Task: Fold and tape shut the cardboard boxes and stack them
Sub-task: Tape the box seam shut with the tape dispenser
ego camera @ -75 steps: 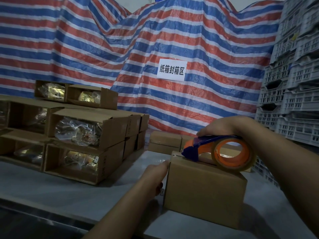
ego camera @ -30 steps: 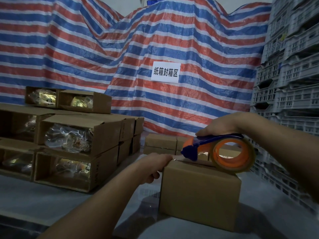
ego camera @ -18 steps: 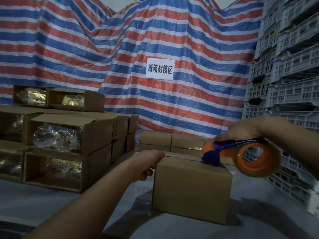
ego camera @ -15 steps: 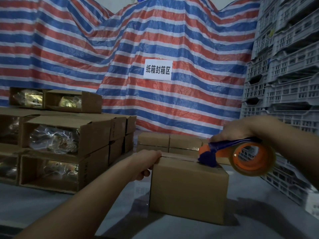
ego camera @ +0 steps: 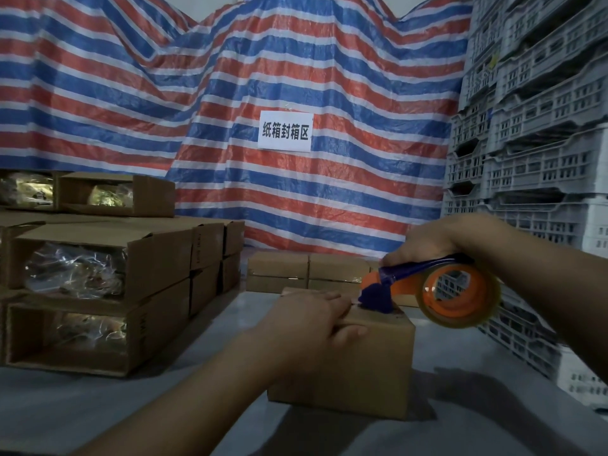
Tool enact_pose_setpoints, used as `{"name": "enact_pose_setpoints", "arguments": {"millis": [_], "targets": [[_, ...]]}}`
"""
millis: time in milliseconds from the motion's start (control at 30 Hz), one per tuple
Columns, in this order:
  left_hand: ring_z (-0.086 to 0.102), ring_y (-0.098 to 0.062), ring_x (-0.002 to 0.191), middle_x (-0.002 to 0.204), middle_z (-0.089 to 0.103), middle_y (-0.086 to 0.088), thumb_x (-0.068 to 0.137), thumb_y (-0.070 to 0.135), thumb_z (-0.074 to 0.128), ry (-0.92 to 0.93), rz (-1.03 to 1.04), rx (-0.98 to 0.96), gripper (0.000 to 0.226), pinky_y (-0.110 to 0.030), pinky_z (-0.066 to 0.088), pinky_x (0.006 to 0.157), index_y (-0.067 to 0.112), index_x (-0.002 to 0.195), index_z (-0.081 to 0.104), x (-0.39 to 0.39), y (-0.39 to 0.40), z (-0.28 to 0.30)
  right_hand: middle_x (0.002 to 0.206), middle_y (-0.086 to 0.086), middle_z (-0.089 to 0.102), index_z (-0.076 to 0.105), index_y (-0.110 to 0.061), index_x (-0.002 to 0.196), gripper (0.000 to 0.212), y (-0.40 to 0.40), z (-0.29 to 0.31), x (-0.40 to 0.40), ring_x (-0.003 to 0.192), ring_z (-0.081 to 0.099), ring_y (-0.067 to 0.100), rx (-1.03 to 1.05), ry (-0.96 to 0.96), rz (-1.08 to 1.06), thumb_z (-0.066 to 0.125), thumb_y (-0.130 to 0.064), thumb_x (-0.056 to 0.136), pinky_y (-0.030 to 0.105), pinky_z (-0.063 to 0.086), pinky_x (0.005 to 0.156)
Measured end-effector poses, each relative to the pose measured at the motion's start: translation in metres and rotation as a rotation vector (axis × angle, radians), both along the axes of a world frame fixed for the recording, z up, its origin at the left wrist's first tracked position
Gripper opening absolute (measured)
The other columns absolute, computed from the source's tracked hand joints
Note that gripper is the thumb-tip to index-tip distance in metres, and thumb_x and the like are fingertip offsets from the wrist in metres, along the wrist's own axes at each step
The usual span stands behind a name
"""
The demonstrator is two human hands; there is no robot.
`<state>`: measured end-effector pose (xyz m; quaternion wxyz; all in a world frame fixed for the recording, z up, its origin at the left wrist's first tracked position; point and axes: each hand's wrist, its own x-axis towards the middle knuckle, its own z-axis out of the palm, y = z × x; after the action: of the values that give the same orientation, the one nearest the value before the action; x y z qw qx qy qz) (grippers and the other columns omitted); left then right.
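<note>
Cardboard box [ego camera: 355, 366], tape dispenser [ego camera: 437, 294], seemingly touching

Matt cardboard box [ego camera: 368, 366], glossy tape [ego camera: 460, 294]

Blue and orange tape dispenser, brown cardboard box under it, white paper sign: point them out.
blue and orange tape dispenser [ego camera: 404, 271], head view, on its blue handle
brown cardboard box [ego camera: 371, 366], head view, on its near side
white paper sign [ego camera: 285, 131], head view, on its printed middle

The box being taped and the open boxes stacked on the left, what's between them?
Only bare grey table lies between the box and the open boxes, seen in the head view.
</note>
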<state>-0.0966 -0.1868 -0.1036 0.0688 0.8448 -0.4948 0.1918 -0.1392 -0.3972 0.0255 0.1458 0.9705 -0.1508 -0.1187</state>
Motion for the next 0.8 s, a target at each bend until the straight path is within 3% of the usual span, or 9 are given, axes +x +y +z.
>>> {"name": "enact_pose_setpoints", "arguments": {"millis": [67,233,267,333,367,467,567,667,800], "targets": [[0.044,-0.014,0.133,0.150,0.045,0.004,0.099,0.061,0.030,-0.024,-0.013,-0.024,0.060,-0.037,0.037,0.111,0.028,0.147,0.038,0.001,0.000,-0.003,0.101,0.002,0.062,0.050,-0.034,0.132,0.048,-0.006,-0.001,-0.002,0.087,0.063,0.014,0.009,-0.012,0.021,0.030,-0.064,0.101,0.031,0.048,0.087],[0.050,-0.012,0.124,0.140,0.053,0.006,0.097,0.064,0.029,-0.058,-0.030,-0.090,0.057,-0.032,0.038,0.102,0.031,0.141,0.044,0.005,0.000,-0.007,0.115,0.005,0.069,0.057,-0.028,0.127,0.075,-0.039,-0.004,-0.018,0.103,0.066,0.019,0.223,-0.193,-0.019,0.038,-0.084,0.081,0.041,0.048,0.102],[0.051,-0.011,0.121,0.138,0.054,0.007,0.097,0.065,0.030,-0.064,-0.034,-0.100,0.056,-0.030,0.038,0.099,0.032,0.140,0.045,0.006,0.000,-0.008,0.109,0.002,0.072,0.058,-0.026,0.124,0.076,-0.047,-0.005,-0.023,0.098,0.069,0.017,0.298,-0.215,-0.014,0.041,-0.083,0.076,0.035,0.051,0.098],[0.053,-0.010,0.116,0.132,0.057,0.008,0.096,0.065,0.029,-0.072,-0.042,-0.112,0.054,-0.027,0.036,0.090,0.033,0.136,0.047,0.007,0.000,-0.010,0.086,-0.013,0.075,0.059,-0.030,0.110,0.055,-0.058,-0.007,-0.036,0.077,0.070,0.001,0.408,-0.216,0.014,0.042,-0.073,0.081,0.013,0.053,0.072],[0.053,-0.009,0.113,0.130,0.058,0.009,0.096,0.066,0.029,-0.074,-0.046,-0.118,0.054,-0.026,0.035,0.087,0.033,0.135,0.048,0.007,0.000,-0.010,0.078,-0.022,0.073,0.059,-0.031,0.104,0.044,-0.062,-0.010,-0.040,0.069,0.068,-0.004,0.430,-0.224,0.018,0.041,-0.068,0.087,0.009,0.049,0.062],[0.055,-0.008,0.105,0.122,0.060,0.009,0.095,0.067,0.029,-0.066,-0.051,-0.129,0.054,-0.024,0.035,0.081,0.033,0.132,0.049,0.007,0.001,-0.010,0.062,-0.016,0.070,0.065,-0.027,0.083,0.055,-0.073,-0.025,-0.039,0.054,0.064,-0.002,0.356,-0.251,-0.042,0.040,-0.076,0.085,0.018,0.046,0.060],[0.057,-0.006,0.091,0.106,0.063,0.009,0.094,0.069,0.032,0.004,-0.028,-0.116,0.052,-0.019,0.041,0.071,0.032,0.124,0.053,0.005,0.000,-0.005,0.060,-0.012,0.069,0.068,-0.024,0.076,0.062,-0.081,-0.038,-0.035,0.055,0.064,0.001,0.327,-0.293,-0.081,0.040,-0.078,0.089,0.022,0.045,0.062],[0.057,-0.007,0.087,0.102,0.061,0.008,0.089,0.074,0.038,0.058,0.021,-0.094,0.052,-0.026,0.050,0.075,0.030,0.113,0.053,0.000,-0.012,0.008,0.063,-0.012,0.070,0.068,-0.024,0.078,0.058,-0.086,-0.046,-0.037,0.057,0.064,0.001,0.387,-0.352,-0.079,0.043,-0.075,0.090,0.021,0.045,0.061],[0.053,-0.014,0.104,0.120,0.057,0.004,0.087,0.073,0.045,0.044,-0.017,-0.057,0.060,-0.033,0.046,0.085,0.028,0.127,0.048,-0.017,-0.043,0.018,0.064,-0.010,0.071,0.071,-0.027,0.076,0.057,-0.087,-0.053,-0.039,0.056,0.065,0.000,0.422,-0.339,-0.081,0.041,-0.074,0.091,0.023,0.045,0.064]]}}
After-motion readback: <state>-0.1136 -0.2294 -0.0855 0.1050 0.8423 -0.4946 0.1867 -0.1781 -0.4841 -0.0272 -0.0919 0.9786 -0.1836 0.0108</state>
